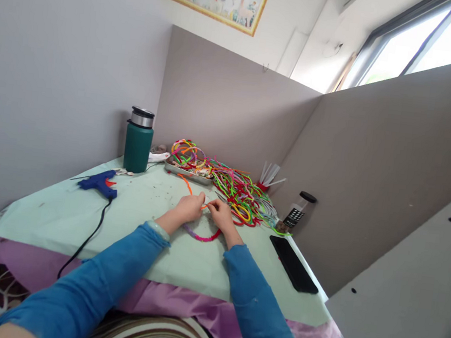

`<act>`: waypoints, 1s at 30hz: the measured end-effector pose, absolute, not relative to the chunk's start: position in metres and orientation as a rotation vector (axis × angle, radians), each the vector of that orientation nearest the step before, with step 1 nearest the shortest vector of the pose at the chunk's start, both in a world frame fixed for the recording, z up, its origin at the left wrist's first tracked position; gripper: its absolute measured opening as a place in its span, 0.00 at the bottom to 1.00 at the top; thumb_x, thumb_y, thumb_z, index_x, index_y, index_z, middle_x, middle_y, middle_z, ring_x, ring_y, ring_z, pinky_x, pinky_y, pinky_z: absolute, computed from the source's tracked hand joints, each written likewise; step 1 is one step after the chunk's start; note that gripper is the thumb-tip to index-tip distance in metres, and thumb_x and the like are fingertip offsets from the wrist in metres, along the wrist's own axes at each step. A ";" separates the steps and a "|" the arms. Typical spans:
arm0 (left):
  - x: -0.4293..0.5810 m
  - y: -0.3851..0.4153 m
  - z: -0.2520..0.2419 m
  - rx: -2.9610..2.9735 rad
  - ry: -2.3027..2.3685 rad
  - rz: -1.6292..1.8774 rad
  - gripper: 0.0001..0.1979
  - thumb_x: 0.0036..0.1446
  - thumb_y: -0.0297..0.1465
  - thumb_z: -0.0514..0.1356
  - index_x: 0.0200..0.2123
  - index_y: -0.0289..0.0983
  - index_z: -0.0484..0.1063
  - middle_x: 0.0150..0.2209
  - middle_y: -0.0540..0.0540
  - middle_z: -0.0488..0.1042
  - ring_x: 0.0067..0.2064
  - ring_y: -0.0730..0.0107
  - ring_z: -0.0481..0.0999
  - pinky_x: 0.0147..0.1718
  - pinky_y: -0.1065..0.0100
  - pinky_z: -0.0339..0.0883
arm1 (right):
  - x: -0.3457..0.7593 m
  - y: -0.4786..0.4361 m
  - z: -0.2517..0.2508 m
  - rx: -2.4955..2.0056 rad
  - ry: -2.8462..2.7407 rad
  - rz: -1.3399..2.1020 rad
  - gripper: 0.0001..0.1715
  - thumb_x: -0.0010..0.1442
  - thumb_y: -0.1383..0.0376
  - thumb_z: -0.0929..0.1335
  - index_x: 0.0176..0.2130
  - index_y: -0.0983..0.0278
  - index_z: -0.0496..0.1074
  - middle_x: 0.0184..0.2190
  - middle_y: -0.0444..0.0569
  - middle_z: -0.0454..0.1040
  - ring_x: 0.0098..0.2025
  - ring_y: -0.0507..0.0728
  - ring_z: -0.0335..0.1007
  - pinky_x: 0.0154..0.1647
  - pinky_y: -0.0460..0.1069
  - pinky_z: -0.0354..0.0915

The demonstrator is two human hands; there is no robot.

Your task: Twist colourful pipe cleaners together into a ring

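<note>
Both my hands are close together over the middle of the table. My left hand (190, 207) pinches an orange pipe cleaner (186, 182), whose free end sticks up and away to the left. My right hand (221, 214) also has its fingertips closed on the orange strand, just right of the left hand. Below them hangs or lies a curved purple and red fuzzy ring (204, 239), its upper part hidden by my hands. A heap of many-coloured pipe cleaners (236, 184) spreads just beyond my right hand.
A blue glue gun (99, 183) with a black cord lies left. A green bottle (138, 143) stands behind it. A metal tray (190, 175) holds coloured pieces. At right are a black phone-like slab (293, 264) and a black-lidded jar (297, 212). Grey partitions (234, 94) surround the table.
</note>
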State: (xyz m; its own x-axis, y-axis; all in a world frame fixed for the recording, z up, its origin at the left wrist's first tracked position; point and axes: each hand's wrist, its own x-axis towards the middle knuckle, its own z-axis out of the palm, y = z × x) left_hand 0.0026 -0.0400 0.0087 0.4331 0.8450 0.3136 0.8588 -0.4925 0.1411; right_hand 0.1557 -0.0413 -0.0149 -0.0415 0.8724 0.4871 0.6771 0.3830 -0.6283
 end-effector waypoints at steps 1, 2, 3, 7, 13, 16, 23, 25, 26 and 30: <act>0.003 -0.040 0.009 -2.615 -1.554 -0.506 0.15 0.53 0.31 0.52 0.45 0.35 0.60 0.37 0.38 0.74 0.40 0.57 0.74 0.35 0.64 0.63 | 0.155 -0.042 -0.015 -1.363 -1.782 0.284 0.09 0.53 0.64 0.63 0.30 0.64 0.71 0.27 0.45 0.74 0.30 0.52 0.66 0.33 0.46 0.59; 0.003 -0.040 0.008 -2.608 -1.543 -0.483 0.15 0.54 0.30 0.51 0.45 0.35 0.60 0.37 0.38 0.74 0.40 0.57 0.74 0.35 0.63 0.63 | 0.155 -0.042 -0.015 -1.368 -1.785 0.283 0.09 0.53 0.64 0.63 0.30 0.64 0.71 0.27 0.45 0.74 0.30 0.52 0.66 0.33 0.46 0.59; 0.003 -0.040 0.008 -2.603 -1.528 -0.466 0.14 0.54 0.29 0.50 0.45 0.35 0.60 0.37 0.38 0.74 0.40 0.57 0.74 0.35 0.63 0.63 | 0.155 -0.042 -0.015 -1.373 -1.785 0.280 0.09 0.53 0.64 0.63 0.30 0.64 0.72 0.27 0.45 0.74 0.30 0.52 0.66 0.33 0.46 0.59; 0.003 -0.039 0.008 -2.576 -1.477 -0.469 0.13 0.54 0.27 0.49 0.44 0.37 0.63 0.38 0.39 0.74 0.41 0.57 0.73 0.37 0.62 0.63 | 0.157 -0.040 -0.016 -1.424 -1.763 0.255 0.09 0.52 0.64 0.63 0.30 0.64 0.72 0.27 0.45 0.74 0.30 0.53 0.67 0.32 0.46 0.59; 0.002 -0.039 0.011 -2.508 -1.582 -0.534 0.13 0.55 0.28 0.48 0.44 0.36 0.62 0.36 0.39 0.75 0.40 0.58 0.74 0.35 0.63 0.63 | 0.163 -0.036 -0.017 -1.503 -1.687 0.161 0.11 0.52 0.62 0.63 0.30 0.64 0.73 0.28 0.46 0.75 0.30 0.54 0.68 0.33 0.46 0.60; 0.001 -0.039 0.012 -2.481 -1.700 -0.542 0.14 0.55 0.32 0.49 0.45 0.36 0.62 0.37 0.39 0.74 0.40 0.58 0.74 0.35 0.63 0.63 | 0.167 -0.035 -0.017 -1.525 -1.614 0.123 0.12 0.52 0.62 0.62 0.30 0.64 0.73 0.28 0.47 0.75 0.31 0.54 0.68 0.33 0.46 0.60; 0.001 -0.039 0.012 -2.424 -1.887 -0.531 0.19 0.53 0.34 0.53 0.48 0.34 0.60 0.39 0.38 0.74 0.43 0.58 0.73 0.39 0.64 0.63 | 0.170 -0.038 -0.014 -1.626 -1.494 0.061 0.13 0.51 0.63 0.61 0.30 0.64 0.73 0.28 0.48 0.75 0.31 0.54 0.67 0.32 0.46 0.59; 0.001 -0.038 0.012 -2.410 -1.908 -0.520 0.19 0.53 0.33 0.53 0.48 0.34 0.61 0.39 0.37 0.74 0.43 0.58 0.73 0.39 0.64 0.63 | 0.170 -0.038 -0.014 -1.643 -1.483 0.057 0.13 0.51 0.63 0.61 0.30 0.64 0.73 0.28 0.48 0.75 0.31 0.54 0.67 0.32 0.46 0.59; 0.000 -0.038 0.012 -2.397 -1.927 -0.519 0.19 0.53 0.32 0.53 0.48 0.34 0.60 0.39 0.37 0.74 0.43 0.58 0.73 0.39 0.63 0.63 | 0.171 -0.038 -0.014 -1.649 -1.478 0.058 0.13 0.51 0.62 0.61 0.30 0.64 0.73 0.28 0.48 0.75 0.31 0.54 0.68 0.32 0.46 0.58; -0.001 -0.039 0.015 -2.343 -1.989 -0.544 0.23 0.53 0.34 0.53 0.52 0.33 0.58 0.40 0.36 0.73 0.44 0.58 0.72 0.40 0.63 0.62 | 0.174 -0.035 -0.016 -1.680 -1.447 0.055 0.14 0.51 0.63 0.61 0.30 0.65 0.73 0.28 0.49 0.75 0.30 0.54 0.68 0.31 0.46 0.58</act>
State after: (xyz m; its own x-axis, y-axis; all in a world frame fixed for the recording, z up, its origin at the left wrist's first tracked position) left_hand -0.0012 -0.0393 0.0150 0.1274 0.9531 0.2746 0.9603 -0.1879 0.2064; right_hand 0.1742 -0.0354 -0.0156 0.3169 0.8117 0.4906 0.7722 0.0795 -0.6304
